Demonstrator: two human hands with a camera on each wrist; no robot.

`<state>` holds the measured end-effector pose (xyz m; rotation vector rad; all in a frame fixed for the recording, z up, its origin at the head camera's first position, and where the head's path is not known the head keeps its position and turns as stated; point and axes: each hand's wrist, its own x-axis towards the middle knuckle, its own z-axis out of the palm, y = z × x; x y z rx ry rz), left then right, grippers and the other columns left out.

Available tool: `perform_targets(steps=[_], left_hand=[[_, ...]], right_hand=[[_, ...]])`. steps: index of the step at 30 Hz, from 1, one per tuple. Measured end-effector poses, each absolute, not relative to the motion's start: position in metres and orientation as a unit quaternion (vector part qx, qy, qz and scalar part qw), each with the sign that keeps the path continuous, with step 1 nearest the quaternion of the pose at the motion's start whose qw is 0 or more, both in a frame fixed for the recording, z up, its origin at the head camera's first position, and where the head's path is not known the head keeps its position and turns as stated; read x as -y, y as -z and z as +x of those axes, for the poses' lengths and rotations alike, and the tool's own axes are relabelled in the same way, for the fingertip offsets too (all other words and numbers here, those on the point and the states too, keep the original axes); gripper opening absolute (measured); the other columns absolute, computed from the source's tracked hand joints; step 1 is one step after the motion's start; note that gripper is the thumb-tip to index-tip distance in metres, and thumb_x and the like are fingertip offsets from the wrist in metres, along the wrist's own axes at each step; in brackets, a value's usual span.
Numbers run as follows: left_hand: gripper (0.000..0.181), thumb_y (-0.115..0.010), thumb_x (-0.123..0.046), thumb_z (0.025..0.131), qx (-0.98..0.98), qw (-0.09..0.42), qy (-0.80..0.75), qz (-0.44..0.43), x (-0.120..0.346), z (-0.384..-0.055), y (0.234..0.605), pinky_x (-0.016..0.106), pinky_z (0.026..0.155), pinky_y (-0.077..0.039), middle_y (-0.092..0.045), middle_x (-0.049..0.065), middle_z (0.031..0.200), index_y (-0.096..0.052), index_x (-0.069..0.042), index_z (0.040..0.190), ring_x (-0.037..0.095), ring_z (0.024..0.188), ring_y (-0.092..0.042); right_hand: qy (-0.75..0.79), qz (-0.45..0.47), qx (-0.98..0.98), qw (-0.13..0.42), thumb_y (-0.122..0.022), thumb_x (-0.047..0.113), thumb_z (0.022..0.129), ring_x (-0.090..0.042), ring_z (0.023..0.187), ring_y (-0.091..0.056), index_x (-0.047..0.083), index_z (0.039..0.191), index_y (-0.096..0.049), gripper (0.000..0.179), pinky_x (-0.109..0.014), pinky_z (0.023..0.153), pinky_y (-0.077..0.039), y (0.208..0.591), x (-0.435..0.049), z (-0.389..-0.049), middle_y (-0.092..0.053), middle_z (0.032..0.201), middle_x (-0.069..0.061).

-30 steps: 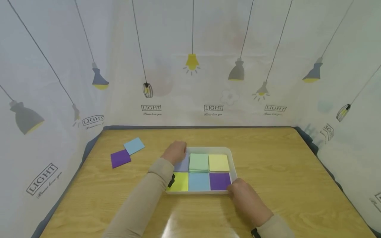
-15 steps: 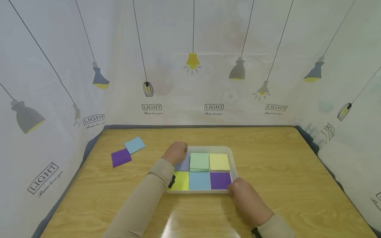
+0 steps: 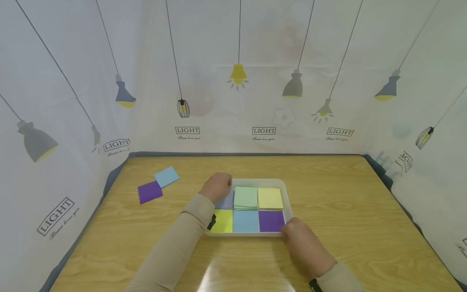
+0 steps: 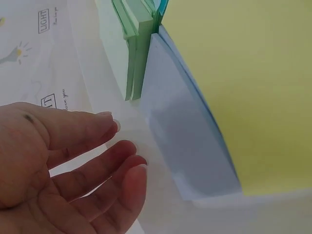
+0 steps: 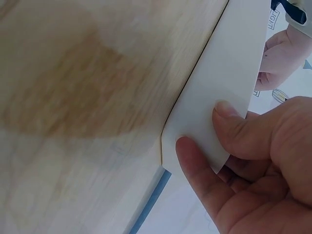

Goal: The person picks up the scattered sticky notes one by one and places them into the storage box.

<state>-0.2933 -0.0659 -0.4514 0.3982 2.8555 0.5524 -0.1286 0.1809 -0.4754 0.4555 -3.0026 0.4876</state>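
A white rectangular tray (image 3: 260,183) lies on the table, holding square stacks of sticky notes in two rows. The far row has a lavender stack (image 3: 226,199), a mint green stack (image 3: 245,197) and a pale yellow stack (image 3: 270,198). Nearer are a bright yellow stack (image 3: 223,220), a light blue stack (image 3: 245,221) and a purple stack (image 3: 271,221). My left hand (image 3: 217,187) holds the tray's far left corner, its bent fingers reaching over the rim beside the lavender stack. My right hand (image 3: 304,242) grips the near right corner, with thumb and finger against the wall.
Left of the tray, a light blue square (image 3: 166,177) and a purple square (image 3: 150,192) lie on the wooden table (image 3: 339,194), their corners meeting. A white cloth printed with lamps (image 3: 219,109) hangs behind the table and along both sides.
The whole scene has shifted slightly right and up in the head view. Both hands keep the same places on the tray, and the sticky notes have not moved within it.
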Motion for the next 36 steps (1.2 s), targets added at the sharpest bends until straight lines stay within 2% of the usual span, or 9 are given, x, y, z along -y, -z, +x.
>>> perform_targets(steps=[8,17,24,36], left_hand=[[0.014,-0.059,-0.01,0.1,-0.969,0.052,-0.186,0.157,0.073,-0.291,0.44,0.037,0.081,-0.056,-0.073,0.009,0.104,-0.072,-0.007,0.104,0.021,0.088,-0.063],[0.015,-0.057,-0.016,0.101,-0.97,0.057,-0.194,0.136,0.099,-0.289,0.429,0.037,0.073,-0.055,-0.072,0.008,0.11,-0.07,-0.01,0.106,0.021,0.088,-0.065],[0.018,-0.056,-0.015,0.101,-0.969,0.041,-0.2,0.136,0.132,-0.287,0.422,0.043,0.08,-0.059,-0.073,0.012,0.11,-0.069,-0.007,0.112,0.027,0.096,-0.069],[0.023,-0.056,-0.021,0.102,-0.972,0.087,-0.201,0.079,0.169,-0.297,0.428,0.043,0.076,-0.056,-0.07,0.015,0.116,-0.064,-0.008,0.118,0.03,0.098,-0.067]], right_hand=[[-0.162,0.151,0.975,0.032,-0.067,-0.001,0.09,-0.01,0.068,-0.047,0.01,0.068,-0.066,0.025,-0.029,0.063,-0.048,0.476,-0.182,-0.129,-0.053,0.07,0.001],[-0.154,0.158,0.975,0.027,-0.066,-0.003,0.091,-0.01,0.067,-0.046,0.01,0.068,-0.064,0.026,-0.028,0.059,-0.046,0.475,-0.183,-0.129,-0.053,0.069,-0.001],[-0.154,0.161,0.974,0.041,-0.067,-0.002,0.089,-0.01,0.066,-0.046,0.012,0.065,-0.062,0.029,-0.028,0.06,-0.045,0.477,-0.182,-0.131,-0.051,0.068,0.001],[-0.153,0.158,0.975,0.036,-0.068,-0.002,0.088,-0.011,0.065,-0.046,0.011,0.066,-0.065,0.027,-0.029,0.059,-0.046,0.479,-0.181,-0.131,-0.052,0.068,0.0]])
